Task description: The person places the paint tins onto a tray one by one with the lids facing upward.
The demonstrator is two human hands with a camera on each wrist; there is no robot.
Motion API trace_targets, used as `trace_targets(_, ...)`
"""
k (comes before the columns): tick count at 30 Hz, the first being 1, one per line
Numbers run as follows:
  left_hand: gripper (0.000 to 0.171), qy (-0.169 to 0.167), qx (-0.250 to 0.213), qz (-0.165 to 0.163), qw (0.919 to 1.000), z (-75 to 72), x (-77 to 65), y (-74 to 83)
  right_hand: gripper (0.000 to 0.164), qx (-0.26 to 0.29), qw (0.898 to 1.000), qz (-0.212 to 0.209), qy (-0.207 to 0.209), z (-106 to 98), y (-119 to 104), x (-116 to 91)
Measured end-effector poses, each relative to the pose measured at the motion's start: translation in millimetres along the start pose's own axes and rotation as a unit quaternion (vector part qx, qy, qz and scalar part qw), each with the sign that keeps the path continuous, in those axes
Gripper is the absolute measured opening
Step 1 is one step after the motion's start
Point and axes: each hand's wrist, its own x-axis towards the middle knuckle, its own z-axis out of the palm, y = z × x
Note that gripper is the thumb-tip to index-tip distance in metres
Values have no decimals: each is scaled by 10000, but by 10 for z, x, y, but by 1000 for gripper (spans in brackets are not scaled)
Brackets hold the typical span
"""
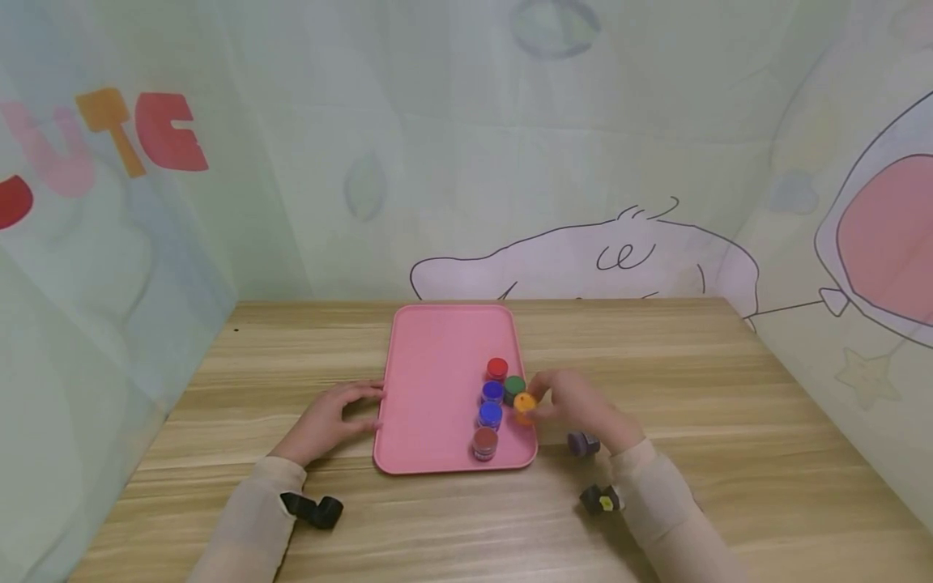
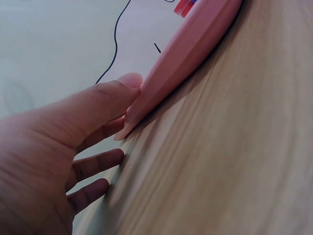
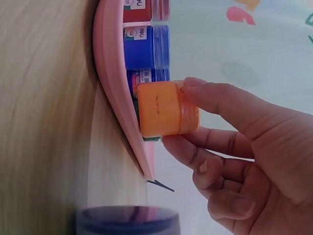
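Observation:
My right hand (image 1: 579, 405) pinches an orange paint jar (image 3: 159, 108) by its lid, between thumb and fingers, at the right side of the pink tray (image 1: 430, 364). Beside it on the tray stand a green jar (image 1: 514, 389), a red jar (image 1: 497, 369), two blue jars (image 1: 492, 393) and a brownish-red jar (image 1: 484, 444). At the tray's left edge is my left hand (image 1: 331, 417), its fingers extended; in the left wrist view the thumb (image 2: 129, 81) touches the rim.
A dark purple jar (image 1: 583, 444) lies on the wooden table (image 1: 291, 356), right of the tray near my right wrist. Behind the table hangs a printed cloth (image 1: 452, 162). Black wrist cameras (image 1: 313, 510) sit on both sleeves.

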Motion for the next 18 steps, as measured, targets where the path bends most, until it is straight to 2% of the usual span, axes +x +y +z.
trace_targets(5,46,4,-2,-1,10000,0,-2,5,19,-79,9999,82,41,24,-41,4)
trace_targets(18,47,-40,-87,-20,10000,-7,10,11,22,-351,9990,-26,278,122,-110,12)
